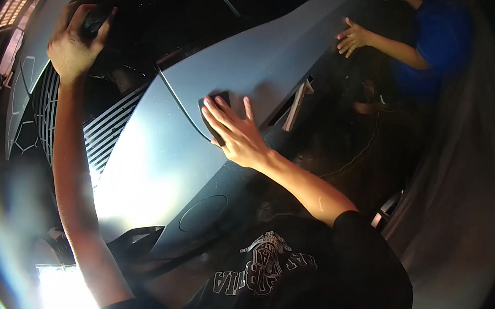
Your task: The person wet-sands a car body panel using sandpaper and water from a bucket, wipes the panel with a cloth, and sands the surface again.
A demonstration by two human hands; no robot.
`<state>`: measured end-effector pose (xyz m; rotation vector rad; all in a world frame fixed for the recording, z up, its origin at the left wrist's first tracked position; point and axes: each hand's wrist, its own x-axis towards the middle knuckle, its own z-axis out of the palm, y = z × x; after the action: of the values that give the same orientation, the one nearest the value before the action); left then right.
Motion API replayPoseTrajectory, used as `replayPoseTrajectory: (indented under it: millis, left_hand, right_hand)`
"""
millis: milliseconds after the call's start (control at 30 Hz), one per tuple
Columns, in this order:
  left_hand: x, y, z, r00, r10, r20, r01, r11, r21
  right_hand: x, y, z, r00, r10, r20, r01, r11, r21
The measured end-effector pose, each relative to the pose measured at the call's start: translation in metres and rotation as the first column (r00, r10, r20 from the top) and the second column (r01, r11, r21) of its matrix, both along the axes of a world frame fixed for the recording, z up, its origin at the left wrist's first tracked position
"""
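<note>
My right hand [234, 132] lies over a dark pad [222, 99] on the smooth grey car body panel [207, 73], beside a narrow seam. Its fingers are extended, and the palm hides much of the pad. Farther up on the left, my left hand [73, 54] has its fingers curled round a black object [96, 21] above a dark, glossy area of the car. Shadow hides that object's exact kind.
A co-worker in a blue shirt [440, 42] stands at the upper right, one hand [353, 38] near the panel. A striped black grille [113, 124] lies between my arms. A bright lamp [67, 292] glares at lower left. Pale sheeting [448, 233] hangs on the right.
</note>
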<state>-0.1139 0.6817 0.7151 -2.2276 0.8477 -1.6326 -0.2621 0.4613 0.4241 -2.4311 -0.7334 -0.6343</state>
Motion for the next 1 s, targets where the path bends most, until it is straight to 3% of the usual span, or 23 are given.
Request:
replayPoseTrajectory:
  millis: [100, 233, 300, 367, 500, 600, 633, 700, 800, 933, 1000]
  left_hand:
    - [0.003, 0.003, 0.002, 0.999, -0.041, -0.014, 0.041, 0.999, 0.002]
    - [0.003, 0.009, 0.000, 1.000, -0.025, 0.011, 0.024, 1.000, 0.016]
    - [0.006, 0.004, -0.001, 1.000, -0.016, -0.002, 0.016, 1.000, 0.012]
    - [0.003, 0.002, 0.000, 1.000, -0.012, 0.008, 0.012, 1.000, 0.006]
    - [0.007, 0.009, 0.001, 0.999, 0.047, -0.027, -0.046, 0.998, 0.035]
    - [0.008, 0.009, 0.000, 0.996, 0.073, -0.041, -0.073, 0.997, 0.009]
    - [0.005, 0.006, -0.001, 0.997, 0.068, -0.042, -0.068, 0.998, -0.007]
    - [0.010, 0.007, 0.001, 0.998, 0.057, -0.033, -0.057, 0.998, 0.026]
    - [0.004, 0.006, 0.000, 0.999, 0.046, -0.021, -0.045, 0.998, 0.037]
    - [0.019, 0.019, 0.000, 1.000, 0.027, -0.008, -0.026, 0.999, 0.048]
    - [0.015, 0.015, -0.002, 0.999, 0.047, -0.013, -0.046, 0.998, 0.049]
  right_hand:
    - [0.031, 0.031, 0.039, 0.991, -0.067, 0.113, 0.048, 0.986, 0.160]
    - [-0.060, 0.041, -0.027, 0.974, -0.073, -0.213, 0.104, 0.985, 0.136]
    - [-0.034, 0.013, -0.014, 0.889, -0.265, -0.373, 0.327, 0.939, 0.111]
    - [0.053, -0.043, -0.011, 0.733, -0.522, -0.437, 0.655, 0.714, 0.246]
    - [0.064, -0.059, -0.015, 0.702, -0.583, -0.410, 0.695, 0.688, 0.211]
    - [-0.037, 0.018, -0.042, 0.921, -0.287, -0.263, 0.354, 0.898, 0.262]
    - [-0.031, 0.008, -0.045, 0.915, -0.328, -0.233, 0.366, 0.920, 0.143]
    - [0.035, -0.050, -0.029, 0.844, -0.423, -0.330, 0.512, 0.820, 0.258]
    - [0.151, -0.150, -0.023, 0.674, -0.514, -0.530, 0.735, 0.538, 0.412]
    - [0.074, -0.067, -0.029, 0.747, -0.560, -0.357, 0.664, 0.644, 0.379]
    - [0.024, -0.047, -0.030, 0.858, -0.401, -0.320, 0.489, 0.828, 0.274]
